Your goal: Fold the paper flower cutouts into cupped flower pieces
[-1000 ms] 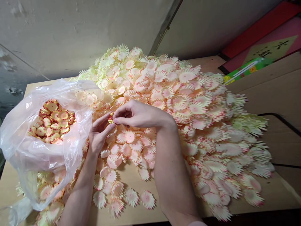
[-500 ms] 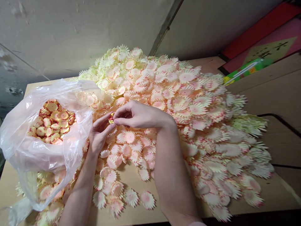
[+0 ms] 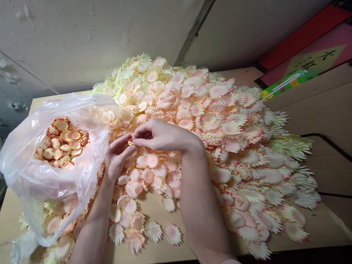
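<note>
The left hand (image 3: 117, 157) and right hand (image 3: 162, 136) pinch one small flower (image 3: 130, 139) between their fingertips, just above the flower pile (image 3: 220, 121) on the desk (image 3: 321, 227). Just left, an open plastic bag (image 3: 41, 179) holds smaller red-and-yellow flowers (image 3: 62, 141).

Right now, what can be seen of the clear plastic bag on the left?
The plastic bag is thin, translucent and crumpled, slumped at the table's left end with its mouth open. It is part-filled with small flowers edged red and gold, and rests on loose pale flowers. The left hand, pinching a gold-red piece with the right hand, is beside its right edge; contact unclear.
</note>
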`<state>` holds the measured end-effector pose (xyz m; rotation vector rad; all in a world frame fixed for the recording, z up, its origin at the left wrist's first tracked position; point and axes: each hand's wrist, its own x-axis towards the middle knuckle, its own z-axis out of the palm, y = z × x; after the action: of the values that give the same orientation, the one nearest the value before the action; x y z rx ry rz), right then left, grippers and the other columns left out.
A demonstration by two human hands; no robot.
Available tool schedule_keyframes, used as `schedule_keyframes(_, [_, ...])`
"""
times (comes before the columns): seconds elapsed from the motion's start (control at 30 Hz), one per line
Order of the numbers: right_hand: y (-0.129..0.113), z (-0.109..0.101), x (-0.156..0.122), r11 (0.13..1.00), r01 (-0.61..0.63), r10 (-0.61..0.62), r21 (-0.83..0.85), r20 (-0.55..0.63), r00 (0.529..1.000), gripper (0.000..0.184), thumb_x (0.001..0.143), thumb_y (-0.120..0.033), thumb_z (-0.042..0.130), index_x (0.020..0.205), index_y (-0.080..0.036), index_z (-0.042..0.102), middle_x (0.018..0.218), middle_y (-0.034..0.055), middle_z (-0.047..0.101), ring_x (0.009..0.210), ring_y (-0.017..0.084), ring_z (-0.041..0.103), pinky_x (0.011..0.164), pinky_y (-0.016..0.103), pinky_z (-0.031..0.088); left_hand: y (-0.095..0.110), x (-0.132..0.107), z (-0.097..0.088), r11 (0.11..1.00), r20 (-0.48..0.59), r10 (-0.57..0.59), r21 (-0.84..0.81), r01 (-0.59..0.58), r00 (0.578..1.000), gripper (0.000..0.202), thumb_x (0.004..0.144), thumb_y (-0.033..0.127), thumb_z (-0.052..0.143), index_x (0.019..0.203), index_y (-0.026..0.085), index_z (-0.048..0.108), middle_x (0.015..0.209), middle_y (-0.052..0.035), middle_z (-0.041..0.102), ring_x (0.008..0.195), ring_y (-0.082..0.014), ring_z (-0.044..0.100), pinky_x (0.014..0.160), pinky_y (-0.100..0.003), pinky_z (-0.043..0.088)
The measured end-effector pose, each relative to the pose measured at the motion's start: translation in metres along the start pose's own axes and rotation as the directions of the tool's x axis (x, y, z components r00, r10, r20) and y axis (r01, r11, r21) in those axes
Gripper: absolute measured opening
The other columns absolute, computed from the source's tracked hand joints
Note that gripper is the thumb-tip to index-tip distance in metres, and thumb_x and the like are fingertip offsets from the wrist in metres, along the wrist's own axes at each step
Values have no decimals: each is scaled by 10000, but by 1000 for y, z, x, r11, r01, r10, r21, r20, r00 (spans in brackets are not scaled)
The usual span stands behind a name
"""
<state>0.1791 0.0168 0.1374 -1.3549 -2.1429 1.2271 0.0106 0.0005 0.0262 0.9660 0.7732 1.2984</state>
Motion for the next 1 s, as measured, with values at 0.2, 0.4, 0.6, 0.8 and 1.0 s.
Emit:
schedule_keyframes(0.2, [0, 1, 0, 998, 15, -17, -53, -31, 999, 173, 812, -226, 556, 738, -132, 681, 648, 9, 584, 590, 103, 466, 553, 263, 338, -1, 0, -1, 1000, -21, -4, 9, 4, 1000, 410, 623, 236, 906, 1013, 256, 780, 1062, -40, 787, 1024, -227, 739, 946, -359, 595])
schedule_keyframes(0.4, [-3, 4, 3, 996, -20, 14, -88, -63, 998, 158, 817, -223, 547, 775, -135, 671, 728, 35, 653, 638, 114, 542, 582, 255, 372, 1, -2, -2, 998, -36, -46, -35, 44, 998, 408, 656, 259, 888, 1046, 257, 766, 1092, -44, 779, 1045, -205, 728, 901, -301, 597])
schedule_keyframes(0.6, [-3, 7, 7, 999, -25, 22, -44, -77, 997, 109, 789, -206, 563, 751, -140, 641, 721, 33, 650, 644, 118, 550, 585, 247, 387, 1, -1, -1, 999, -75, -35, -37, 32, 997, 369, 669, 288, 878, 1015, 247, 756, 1066, -30, 773, 1025, -191, 722, 936, -320, 574])
schedule_keyframes(0.8, [-2, 8, 8, 999, 5, -4, 33, -33, 999, 122, 800, -199, 555, 777, -128, 651, 730, 36, 647, 651, 117, 537, 590, 246, 390, 1, 0, -4, 994, -106, -75, -89, 66, 992, 300, 706, 326, 823, 983, 242, 744, 1013, -17, 755, 900, -160, 719, 786, -259, 591])
schedule_keyframes(1.0, [2, 8, 11, 999, 5, -3, 32, -47, 999, 119, 796, -192, 552, 780, -127, 650, 757, 43, 664, 663, 118, 550, 610, 245, 408, 2, 0, -1, 989, -141, -56, -142, 36, 988, 197, 721, 238, 785, 880, 249, 669, 797, 56, 666, 723, -83, 630, 698, -187, 545])
